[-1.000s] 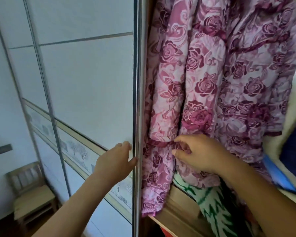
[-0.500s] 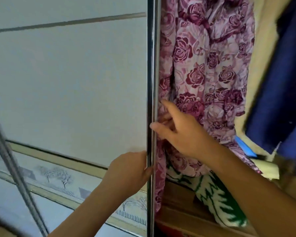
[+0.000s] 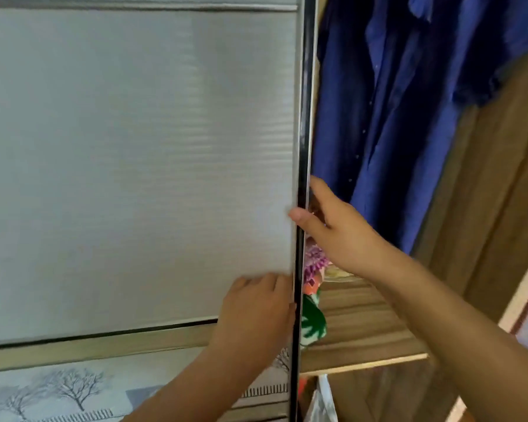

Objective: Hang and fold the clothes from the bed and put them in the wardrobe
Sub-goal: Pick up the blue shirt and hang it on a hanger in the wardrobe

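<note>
**A:** Hands?
**B:** Both on the door (image 3: pixel 134 147), at its metal edge (image 3: pixel 303 117). The right hand (image 3: pixel 339 229) grips the edge, thumb across the front and fingers wrapped behind, mostly hidden. The left hand (image 3: pixel 253 312) is lower down, on the door face just left of the edge. Its fingers lie fairly flat on the panel, thumb touching the edge. It has hold of nothing, just presses.

**A:** Clothes?
**B:** Blue clothes (image 3: pixel 393 117) hang inside the wardrobe (image 3: pixel 500 193), right of the edge. The nearest fold is either touching the edge or just behind it; can't tell which. The right hand sits in front of their lower part.

**A:** Anything else at the edge?
**B:** Purple cloth (image 3: pixel 314 260) peeks out just right of it, under the right wrist. Below that is an orange scrap (image 3: pixel 311 288), then green cloth (image 3: pixel 313 322) with white marks. All of it sits hard against the edge, on a wood shelf (image 3: pixel 363 330). The door covers most of it, so I can't tell what garments they are.

**A:** Under the shelf?
**B:** White bag (image 3: pixel 320 400), just right of the edge, low.

**A:** Left of the edge?
**B:** Pale ribbed door panel, a wood-tone strip under it, then a tree print (image 3: pixel 67 388) at the bottom.
</note>
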